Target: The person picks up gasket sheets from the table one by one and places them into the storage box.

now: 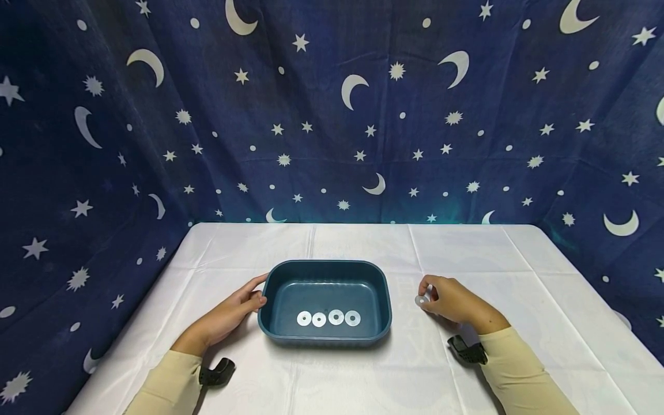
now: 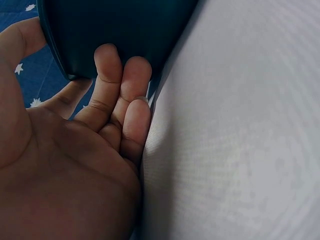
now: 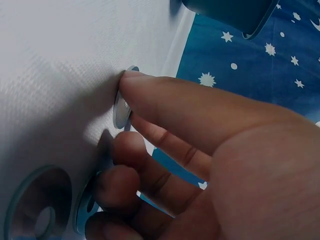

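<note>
Both arms in from the near edge, angled inward; hands well apart. Left forearm (image 1: 168,377), sleeved, runs far and right. Left hand (image 1: 230,316) holds in a light grip: thumb on one side, index finger (image 2: 69,96) stretched away from it, its tip hidden in the left wrist view. Other left fingers (image 2: 107,62) bent, side by side. Right forearm (image 1: 526,369), also sleeved, runs far and left. Right hand (image 1: 451,300) in a pinch, right thumb (image 3: 172,100) against right index finger (image 3: 172,143), remaining fingers curled toward the palm.
</note>
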{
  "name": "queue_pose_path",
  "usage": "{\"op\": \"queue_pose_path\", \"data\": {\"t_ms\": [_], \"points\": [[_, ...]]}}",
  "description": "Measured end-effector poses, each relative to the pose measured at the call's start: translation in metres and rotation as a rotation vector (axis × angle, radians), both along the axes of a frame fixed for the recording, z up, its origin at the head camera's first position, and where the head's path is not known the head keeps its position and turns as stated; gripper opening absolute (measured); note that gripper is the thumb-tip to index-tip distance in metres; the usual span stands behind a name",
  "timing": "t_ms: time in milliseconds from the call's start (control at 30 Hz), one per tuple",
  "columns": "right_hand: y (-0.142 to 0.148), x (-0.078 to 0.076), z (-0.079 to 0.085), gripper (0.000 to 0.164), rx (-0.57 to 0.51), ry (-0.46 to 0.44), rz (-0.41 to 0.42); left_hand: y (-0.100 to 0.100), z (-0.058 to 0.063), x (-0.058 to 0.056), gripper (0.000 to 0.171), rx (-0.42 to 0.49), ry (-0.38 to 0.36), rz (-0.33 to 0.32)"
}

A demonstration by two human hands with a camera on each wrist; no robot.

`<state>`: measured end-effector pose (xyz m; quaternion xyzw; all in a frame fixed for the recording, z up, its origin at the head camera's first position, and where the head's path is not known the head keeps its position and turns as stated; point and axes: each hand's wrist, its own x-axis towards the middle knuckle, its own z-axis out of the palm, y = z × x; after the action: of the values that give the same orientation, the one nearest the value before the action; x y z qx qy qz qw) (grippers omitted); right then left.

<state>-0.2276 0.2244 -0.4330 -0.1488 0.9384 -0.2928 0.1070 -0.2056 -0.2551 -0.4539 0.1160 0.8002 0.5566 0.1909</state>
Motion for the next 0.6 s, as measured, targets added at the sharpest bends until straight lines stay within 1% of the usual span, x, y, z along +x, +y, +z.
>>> {"op": "queue_pose_path", "data": {"t_ms": [267,467,600], "points": [[0.0001,-0.0004,-0.0024,0.017,-0.005,0.023,-0.004,-0.0002,-0.0021,-0.001,0.062,-0.003,0.017,0.0],[-0.001,0.0002,-0.0023,0.023,-0.003,0.049,0.007,0.0,-0.0016,-0.0007,0.062,-0.007,0.017,0.007],[-0.002,-0.0007,-0.002,0.027,0.009,0.09,0.029,0.0005,-0.0007,-0.0001,0.062,-0.006,0.015,0.006]]}}
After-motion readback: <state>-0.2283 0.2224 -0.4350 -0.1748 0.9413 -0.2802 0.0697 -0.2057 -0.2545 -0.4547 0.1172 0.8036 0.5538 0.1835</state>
